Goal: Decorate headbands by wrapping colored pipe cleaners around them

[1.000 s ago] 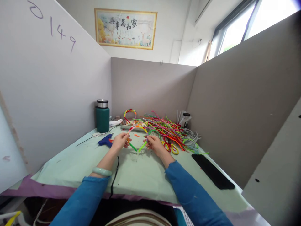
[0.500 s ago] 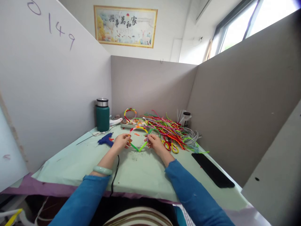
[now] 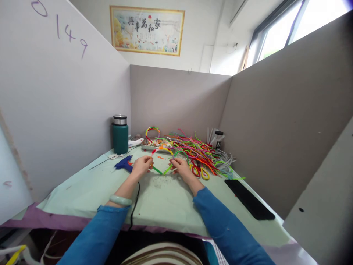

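My left hand (image 3: 142,165) and my right hand (image 3: 180,167) both pinch a headband (image 3: 162,150) wrapped in multicoloured pipe cleaners, one hand at each side of its arch. Its two green ends (image 3: 162,171) cross on the table between my hands. Both hands are closed on it, just above the pale green table cover (image 3: 165,198). A blue glue gun (image 3: 123,164) lies right beside my left hand, its black cord running toward me.
A heap of coloured pipe cleaners (image 3: 198,151) lies behind my right hand, with yellow-handled scissors (image 3: 200,172). A tray with another wrapped headband (image 3: 152,131) sits at the back. A green flask (image 3: 120,135) stands back left; a black phone (image 3: 249,200) lies right. Partition walls enclose three sides.
The headband has been lowered slightly and its green ends have drawn closer together; my hands moved a little nearer each other. The camera tilted slightly.
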Demonstrator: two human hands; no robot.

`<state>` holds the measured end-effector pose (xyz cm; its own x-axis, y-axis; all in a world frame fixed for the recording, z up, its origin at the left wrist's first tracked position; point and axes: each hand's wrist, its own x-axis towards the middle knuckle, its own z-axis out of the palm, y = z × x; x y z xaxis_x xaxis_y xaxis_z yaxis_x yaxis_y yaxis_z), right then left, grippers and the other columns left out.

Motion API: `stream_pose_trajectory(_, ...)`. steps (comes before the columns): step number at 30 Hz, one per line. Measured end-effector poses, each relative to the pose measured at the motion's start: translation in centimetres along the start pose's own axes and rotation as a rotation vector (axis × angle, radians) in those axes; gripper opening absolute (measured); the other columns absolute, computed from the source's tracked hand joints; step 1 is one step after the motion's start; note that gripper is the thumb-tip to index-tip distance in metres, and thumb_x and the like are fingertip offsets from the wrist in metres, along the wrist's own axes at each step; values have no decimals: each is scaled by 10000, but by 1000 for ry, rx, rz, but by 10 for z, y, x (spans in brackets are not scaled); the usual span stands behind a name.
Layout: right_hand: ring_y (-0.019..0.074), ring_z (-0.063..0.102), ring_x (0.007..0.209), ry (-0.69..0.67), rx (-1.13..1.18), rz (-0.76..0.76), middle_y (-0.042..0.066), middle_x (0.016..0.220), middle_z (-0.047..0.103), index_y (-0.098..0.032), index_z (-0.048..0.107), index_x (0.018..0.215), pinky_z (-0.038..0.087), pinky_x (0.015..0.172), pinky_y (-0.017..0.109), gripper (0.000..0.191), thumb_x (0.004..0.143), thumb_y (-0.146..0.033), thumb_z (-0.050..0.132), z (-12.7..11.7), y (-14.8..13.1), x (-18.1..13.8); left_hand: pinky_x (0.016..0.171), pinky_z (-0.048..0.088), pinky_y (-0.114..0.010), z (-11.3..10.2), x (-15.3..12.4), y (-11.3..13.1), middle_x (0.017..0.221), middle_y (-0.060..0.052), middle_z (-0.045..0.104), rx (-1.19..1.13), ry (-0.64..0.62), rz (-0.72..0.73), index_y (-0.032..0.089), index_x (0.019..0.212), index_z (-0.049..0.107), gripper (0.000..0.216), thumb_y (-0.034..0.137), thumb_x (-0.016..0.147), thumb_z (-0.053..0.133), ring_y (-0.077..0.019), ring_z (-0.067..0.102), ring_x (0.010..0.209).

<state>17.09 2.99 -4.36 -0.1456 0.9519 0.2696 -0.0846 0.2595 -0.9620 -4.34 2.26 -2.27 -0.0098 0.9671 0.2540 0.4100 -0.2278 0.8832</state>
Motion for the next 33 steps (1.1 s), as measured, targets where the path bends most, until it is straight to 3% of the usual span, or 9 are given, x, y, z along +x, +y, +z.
stream_pose_trajectory(4,112,578,638,8,13,-19,48,851,621,-161,608,911,460,428,188,320,710,-410,621,1,0,0,478,502,-208,0,0,3,827,-61,682,29,49,18,167,834,604,304,430,760,468,-142,644,618)
stream_pose_trajectory(33,131,602,661,23,58,13,54,840,616,-158,626,850,507,461,213,302,662,-392,662,3,2,0,504,495,-198,0,-1,2,785,-51,694,64,65,76,177,820,631,312,444,756,483,-148,652,656)
